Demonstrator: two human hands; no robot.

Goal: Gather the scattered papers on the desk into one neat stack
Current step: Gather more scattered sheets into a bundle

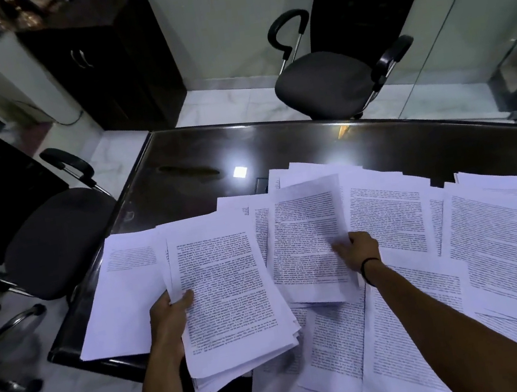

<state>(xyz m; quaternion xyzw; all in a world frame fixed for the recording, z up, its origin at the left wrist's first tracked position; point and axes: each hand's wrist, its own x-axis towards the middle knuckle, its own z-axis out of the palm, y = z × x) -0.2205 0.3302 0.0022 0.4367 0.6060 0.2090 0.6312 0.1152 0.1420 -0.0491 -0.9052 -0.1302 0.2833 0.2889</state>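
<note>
Papers (477,230): white printed sheets, strewn overlapping across my dark worktop (376,141); my left hand (170,313) grips a ragged stack (228,297) of them, my right hand (358,253) pinches one sheet (307,239).

Printed white papers (388,220) spread overlapping across dark tabletop (275,139), right and near side. Uneven gathered stack (229,301) raised at left, edges fanned.

The left hand (170,313) is gripping a sheaf at its left edge, thumb lying on top, forearm rising from the near edge. The right hand (358,253) is reaching farther, fingers curling on a sheet, a dark band circling its wrist.
</note>
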